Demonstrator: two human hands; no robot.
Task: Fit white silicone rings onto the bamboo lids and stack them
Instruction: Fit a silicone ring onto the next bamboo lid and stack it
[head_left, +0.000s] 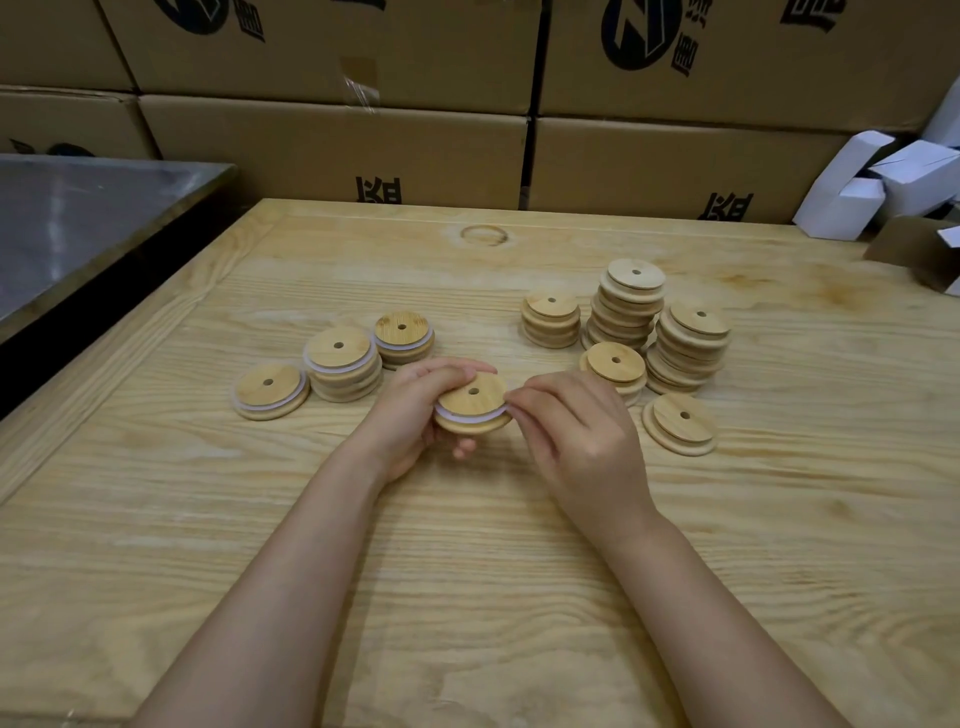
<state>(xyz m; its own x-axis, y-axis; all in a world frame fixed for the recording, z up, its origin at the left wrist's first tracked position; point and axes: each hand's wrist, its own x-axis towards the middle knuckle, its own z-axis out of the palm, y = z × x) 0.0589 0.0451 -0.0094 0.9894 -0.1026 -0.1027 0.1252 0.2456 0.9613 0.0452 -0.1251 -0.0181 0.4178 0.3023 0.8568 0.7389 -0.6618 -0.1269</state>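
My left hand (410, 415) holds a round bamboo lid (470, 408) with a centre hole, just above the table. A white silicone ring (467, 418) sits around the lid's step. My right hand (571, 431) pinches the ring at the lid's right edge. To the left stand ringed lids: a single one (270, 391), a short stack (343, 364) and another short stack (404, 338). To the right are stacks of bare lids (628, 306), (688, 345), (551, 318), (615, 370) and a single lid (679, 423).
The wooden table (467, 571) runs to a metal-topped surface (78, 218) at the left. Cardboard boxes (363, 150) wall the back. White folded cartons (883, 182) and a small brown box (914, 254) lie at the back right.
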